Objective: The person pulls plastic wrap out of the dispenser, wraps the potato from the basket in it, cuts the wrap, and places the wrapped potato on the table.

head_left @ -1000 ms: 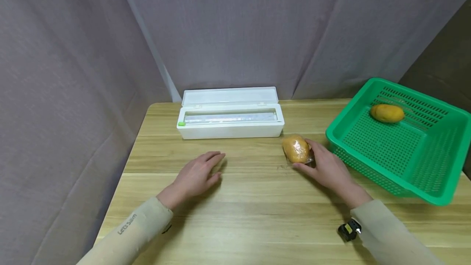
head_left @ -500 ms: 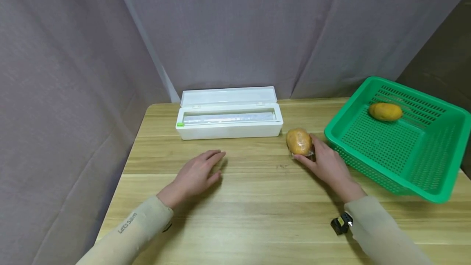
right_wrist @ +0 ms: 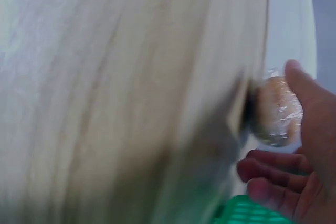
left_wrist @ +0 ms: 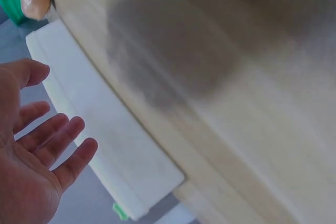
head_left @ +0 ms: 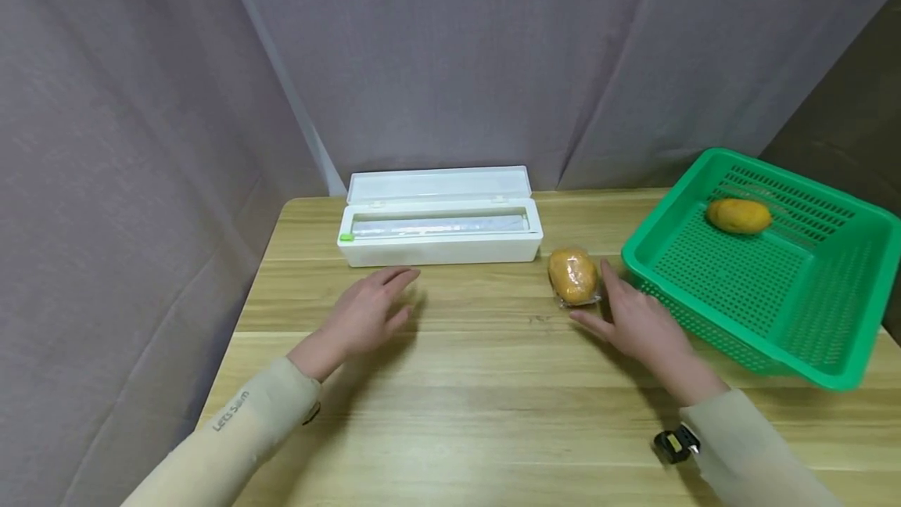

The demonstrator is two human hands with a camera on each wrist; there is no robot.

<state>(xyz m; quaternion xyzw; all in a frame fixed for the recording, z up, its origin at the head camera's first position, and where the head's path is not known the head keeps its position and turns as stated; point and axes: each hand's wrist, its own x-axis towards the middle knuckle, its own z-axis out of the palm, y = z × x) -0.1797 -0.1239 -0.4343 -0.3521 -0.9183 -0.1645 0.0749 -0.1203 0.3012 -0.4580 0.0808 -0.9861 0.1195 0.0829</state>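
An orange-yellow, mango-like fruit [head_left: 573,277] wrapped in clear film lies on the wooden table, right of the white cling film box. Close beside it is my right hand [head_left: 644,325], thumb and fingers spread, with a small gap between them and the fruit in the head view. The cling film box [head_left: 443,250] stands at the back with its lid up; a roll of film [head_left: 439,225] shows inside. Just in front of the box's left part, my left hand [head_left: 362,311] hovers with relaxed fingers and holds nothing. The left wrist view shows its bare palm [left_wrist: 26,182].
On the right stands a green plastic basket [head_left: 739,350] with a yellow mango-like fruit [head_left: 739,216] in its far left part. A grey curtain [head_left: 450,61] hangs behind the table. A green slider [head_left: 346,238] sits at the box's left end.
My right hand nudged the wrapped fruit slightly away from me and rightward, then let go and drew back a little. My left hand has shifted forward and left, nearer the box.
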